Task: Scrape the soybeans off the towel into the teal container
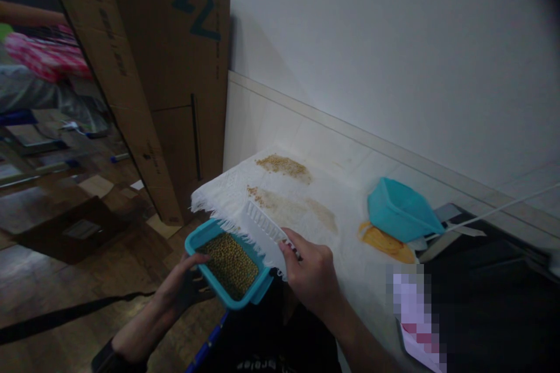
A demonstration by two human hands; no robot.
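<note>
My left hand (189,280) grips the near left side of a turquoise plastic container (262,290), with the thumb over its rim. Inside lie many small round yellowish beans (234,265). The container is held at the edge of a table spread with a fringed white cloth (227,195). My right hand (308,268) is closed round the end of a white slotted plastic tool (265,222), held just above the cloth beside the container. A heap of pale yellow beans or grains (284,166) lies on the cloth, and a smaller scatter (258,195) is near the tool's tip.
A second turquoise container (400,210) stands to the right, with an orange-yellow cloth-like thing (389,243) by it. Dark bags or cases (494,291) fill the right. A tall cardboard box (175,81) rises at the left. Another person's arm (30,13) shows beyond it.
</note>
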